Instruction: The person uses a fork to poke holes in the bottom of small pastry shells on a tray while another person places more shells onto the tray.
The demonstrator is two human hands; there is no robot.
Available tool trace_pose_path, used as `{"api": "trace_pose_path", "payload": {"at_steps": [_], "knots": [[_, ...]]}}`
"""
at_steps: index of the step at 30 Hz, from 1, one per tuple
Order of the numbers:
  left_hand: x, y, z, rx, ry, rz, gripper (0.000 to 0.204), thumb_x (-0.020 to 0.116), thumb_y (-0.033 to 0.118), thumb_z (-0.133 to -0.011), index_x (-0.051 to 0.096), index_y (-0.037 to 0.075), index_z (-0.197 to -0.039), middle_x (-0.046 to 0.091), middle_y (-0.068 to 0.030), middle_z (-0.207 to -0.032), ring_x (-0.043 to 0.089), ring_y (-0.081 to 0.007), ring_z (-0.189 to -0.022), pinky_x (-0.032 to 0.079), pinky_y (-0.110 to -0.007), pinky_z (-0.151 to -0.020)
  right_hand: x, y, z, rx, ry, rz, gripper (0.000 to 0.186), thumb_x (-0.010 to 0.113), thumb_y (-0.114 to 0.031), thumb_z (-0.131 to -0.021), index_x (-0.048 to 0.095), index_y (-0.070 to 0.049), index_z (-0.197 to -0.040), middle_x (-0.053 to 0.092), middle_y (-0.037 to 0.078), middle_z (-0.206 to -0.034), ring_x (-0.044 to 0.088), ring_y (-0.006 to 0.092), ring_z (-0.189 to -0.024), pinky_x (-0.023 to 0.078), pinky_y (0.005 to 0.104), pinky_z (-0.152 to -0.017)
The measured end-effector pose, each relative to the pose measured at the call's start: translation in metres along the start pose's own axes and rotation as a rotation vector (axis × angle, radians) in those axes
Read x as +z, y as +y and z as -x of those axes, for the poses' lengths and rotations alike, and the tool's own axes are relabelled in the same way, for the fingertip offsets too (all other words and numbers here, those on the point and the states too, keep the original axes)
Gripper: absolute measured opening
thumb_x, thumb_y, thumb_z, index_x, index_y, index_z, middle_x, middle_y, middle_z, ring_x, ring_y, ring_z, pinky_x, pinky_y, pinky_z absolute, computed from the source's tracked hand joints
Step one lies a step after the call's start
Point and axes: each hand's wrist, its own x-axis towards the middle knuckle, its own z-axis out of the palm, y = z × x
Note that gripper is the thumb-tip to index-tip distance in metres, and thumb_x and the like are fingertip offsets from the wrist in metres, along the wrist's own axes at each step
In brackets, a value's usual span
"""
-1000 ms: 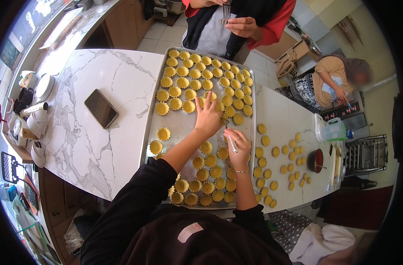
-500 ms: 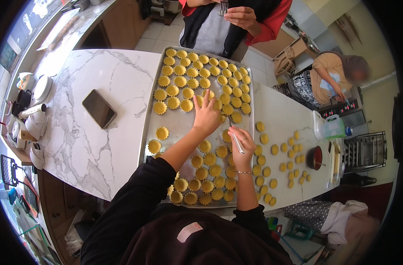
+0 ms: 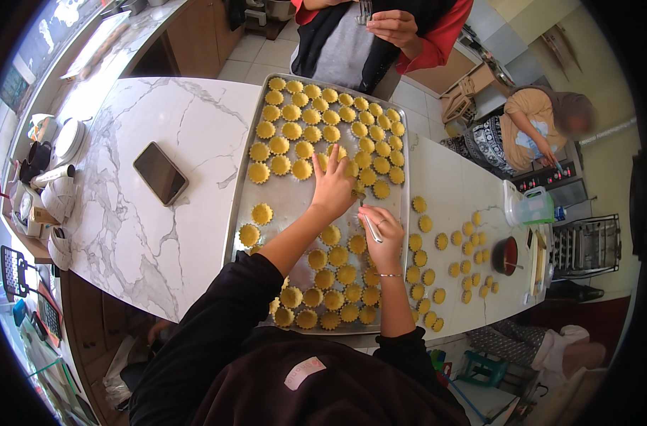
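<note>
Gripping a fork [image 3: 372, 228] in the right hand [image 3: 384, 231], a person in a dark top [image 3: 323, 401] leans over a metal tray [image 3: 281, 195] of fluted yellow pastry shells [image 3: 291, 130]. The grip is closed snugly, fingers wrapped around the pale handle. The fork lies directly ahead of the grip; its tines point away from the wearer and a little left, its long axis running on a slant from the palm up to a shell beside the other hand.

Just left of the grip and farther forward, the left hand [image 3: 332, 190] reaches with two fingers spread over the shells; whether its thumb and hidden fingers pinch one cannot be told.

Beyond the grip, formed shells stand in close rows across the tray's far half. Nearer the wearer sits another cluster, and left of the grip a stretch of bare metal parts the two groups. Which shells the fork has already met is too small to tell. To the right of the grip, off the tray, many yellow rounds [image 3: 442, 241] lie scattered on the surface [image 3: 217, 128], short of a dark red bowl [image 3: 509, 264].

Well left of the grip rests a phone [image 3: 161, 174]. Across from the wearer, a co-worker's hand [image 3: 396, 28] is beside a second fork [image 3: 365, 10].
</note>
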Motion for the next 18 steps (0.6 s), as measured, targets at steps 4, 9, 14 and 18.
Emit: {"api": "trace_pose_path", "payload": {"at_steps": [4,9,14,18], "knots": [[-0.001,0.001,-0.001,0.001,-0.018,0.0,0.032,0.075,0.031,-0.065,0.07,0.012,-0.09,0.041,-0.0123,-0.135,0.013,-0.0369,-0.139,0.008,-0.071,-0.104,0.0,-0.001,-0.001,-0.008,-0.059,0.054,0.025,0.066,0.006,-0.075,0.067,-0.006,-0.097,0.066,0.01,-0.092,0.066,0.024,-0.087,0.054,0.0314,-0.072],[0.001,0.001,-0.003,0.016,-0.004,-0.009,0.034,0.075,0.032,-0.065,0.07,0.011,-0.091,0.041,-0.0125,-0.134,0.013,-0.0366,-0.139,0.009,-0.071,-0.104,-0.008,-0.005,-0.001,-0.023,0.084,-0.057,0.023,0.068,0.006,-0.076,0.067,-0.006,-0.096,0.066,0.011,-0.092,0.066,0.024,-0.085,0.054,0.0305,-0.07],[0.002,-0.003,0.004,0.062,0.02,-0.102,0.033,0.075,0.032,-0.065,0.069,0.011,-0.09,0.039,-0.0137,-0.135,0.012,-0.0377,-0.139,0.009,-0.072,-0.104,-0.04,-0.012,0.0,-0.005,0.361,-0.037,0.018,0.068,0.006,-0.077,0.066,-0.002,-0.094,0.066,0.013,-0.093,0.065,0.0204,-0.083,0.055,0.028,-0.07],[-0.009,0.003,0.02,0.092,-0.025,-0.13,0.032,0.076,0.033,-0.065,0.069,0.011,-0.088,0.038,-0.0147,-0.136,0.011,-0.0382,-0.139,0.008,-0.073,-0.103,-0.055,-0.016,0.018,0.036,0.402,-0.033,0.019,0.068,0.007,-0.077,0.067,-0.002,-0.094,0.066,0.013,-0.093,0.064,0.0199,-0.082,0.054,0.0275,-0.07]]}}
